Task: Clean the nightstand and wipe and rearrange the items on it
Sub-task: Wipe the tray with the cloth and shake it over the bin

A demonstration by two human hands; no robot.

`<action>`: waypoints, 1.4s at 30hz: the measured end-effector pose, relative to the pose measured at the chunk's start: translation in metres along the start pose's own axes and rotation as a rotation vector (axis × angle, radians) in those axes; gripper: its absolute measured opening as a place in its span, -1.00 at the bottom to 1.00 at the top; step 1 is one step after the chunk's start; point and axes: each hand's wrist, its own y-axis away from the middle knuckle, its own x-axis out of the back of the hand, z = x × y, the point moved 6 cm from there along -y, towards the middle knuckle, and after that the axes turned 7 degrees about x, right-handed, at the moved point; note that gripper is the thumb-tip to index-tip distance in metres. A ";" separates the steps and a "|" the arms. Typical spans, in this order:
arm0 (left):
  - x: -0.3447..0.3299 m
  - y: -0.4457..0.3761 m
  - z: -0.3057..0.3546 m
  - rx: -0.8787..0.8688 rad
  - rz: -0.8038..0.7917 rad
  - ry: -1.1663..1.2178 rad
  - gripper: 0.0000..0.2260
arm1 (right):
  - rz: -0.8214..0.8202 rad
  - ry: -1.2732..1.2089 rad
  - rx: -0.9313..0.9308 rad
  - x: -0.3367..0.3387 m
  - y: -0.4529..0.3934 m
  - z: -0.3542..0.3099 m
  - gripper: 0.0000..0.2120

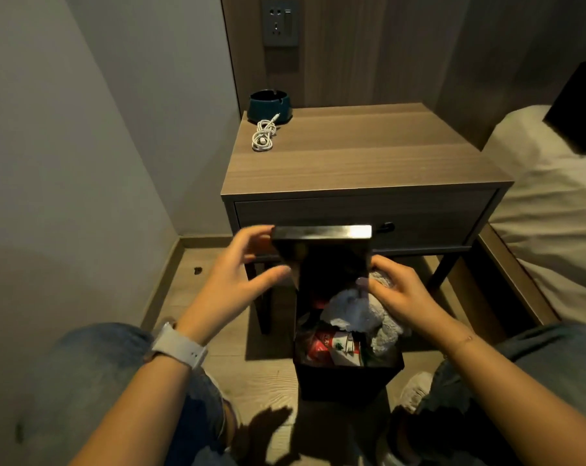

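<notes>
At the nightstand's [362, 163] back left corner I logged a dark teal ashtray [269, 104], and just in front of it, touching its base, a coiled white charging cable [263, 136]. One closed drawer [352, 223] with a dark knob [385, 227] sat under the top.

Below the drawer front, over the floor, I held a black rectangular tray [322, 253] tilted steeply, its glossy upper edge level with the drawer. My left hand [241, 267] grasped its left side, fingers over the upper corner and thumb [271, 274] against the lower edge. My right hand [396, 294] pinched the tray's right lower edge; a grey cloth [386, 317] was bunched under that palm, though I could not tell whether the fingers also gripped it.

Directly beneath the tray stood a black waste bin [345, 375] on the floor, holding crumpled white tissue [347, 307] and a red-and-white packet [332, 346].

Also noted: a white watch [180, 348] on my left wrist, a wall socket [280, 20] above the nightstand, and a bed [554, 196] along the nightstand's right side.
</notes>
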 end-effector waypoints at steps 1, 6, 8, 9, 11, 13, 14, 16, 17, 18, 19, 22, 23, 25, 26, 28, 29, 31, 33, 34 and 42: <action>-0.011 0.001 -0.008 0.043 -0.045 0.079 -0.56 | 0.011 -0.048 -0.007 0.000 0.001 -0.001 -0.73; -0.057 -0.006 0.000 0.066 -0.078 0.293 -0.74 | 0.088 -0.006 -0.057 0.011 0.001 -0.002 -0.74; -0.068 -0.006 0.007 -0.020 -0.058 0.256 -0.78 | 0.282 0.114 -0.093 0.040 0.011 0.000 -0.73; -0.072 -0.005 0.008 -0.045 -0.047 0.242 -0.81 | 0.413 0.108 -0.136 0.056 0.019 -0.001 -0.75; -0.081 -0.009 0.006 -0.072 -0.013 0.196 -0.87 | 0.652 0.109 -0.165 0.083 0.034 -0.021 -0.79; -0.089 -0.013 0.008 -0.098 -0.005 0.132 -0.89 | 0.734 0.166 -0.041 0.093 0.037 -0.062 -0.79; -0.094 -0.014 0.009 -0.106 -0.017 0.086 -0.88 | 0.713 0.190 0.050 0.091 0.034 -0.087 -0.79; -0.103 -0.013 0.012 -0.122 -0.038 0.055 -0.80 | 0.584 0.226 0.207 0.075 0.020 -0.129 -0.76; -0.104 -0.011 0.015 -0.125 -0.016 0.076 -0.76 | 0.496 0.254 0.252 0.065 0.012 -0.142 -0.75; -0.102 -0.008 0.021 -0.118 0.019 0.116 -0.75 | 0.421 0.305 0.276 0.056 0.004 -0.147 -0.76; -0.101 -0.007 0.022 -0.122 0.045 0.117 -0.78 | 0.376 0.349 0.273 0.052 -0.002 -0.145 -0.78; -0.106 -0.012 0.023 -0.189 -0.021 0.061 -0.65 | 0.433 0.358 0.150 0.066 -0.006 -0.116 -0.81; -0.108 -0.014 0.020 -0.166 -0.043 0.053 -0.68 | 0.472 0.344 0.099 0.076 -0.004 -0.106 -0.82; -0.110 -0.018 0.016 -0.136 -0.038 0.059 -0.83 | 0.548 0.379 0.009 0.099 0.000 -0.088 -0.85; -0.108 -0.018 0.018 -0.122 -0.025 0.082 -0.89 | 0.580 0.415 -0.035 0.111 0.001 -0.080 -0.86; -0.102 -0.017 0.026 -0.096 0.007 0.163 -0.93 | 0.647 0.432 -0.122 0.134 0.003 -0.065 -0.87; -0.096 -0.018 0.032 -0.085 0.025 0.216 -0.92 | 0.677 0.411 -0.154 0.144 0.003 -0.061 -0.88; -0.082 -0.022 0.055 -0.098 0.048 0.283 -0.91 | 0.731 0.278 -0.175 0.160 0.000 -0.061 -0.88; -0.066 -0.026 0.092 -0.177 0.062 0.269 -0.93 | 0.769 0.097 -0.168 0.169 -0.008 -0.071 -0.88; -0.056 -0.028 0.113 -0.227 0.079 0.236 -0.93 | 0.781 0.031 -0.162 0.172 -0.014 -0.078 -0.89; 0.014 -0.109 0.258 -0.395 0.279 -0.141 -0.84 | 0.630 0.046 -0.150 0.197 -0.087 -0.107 -0.89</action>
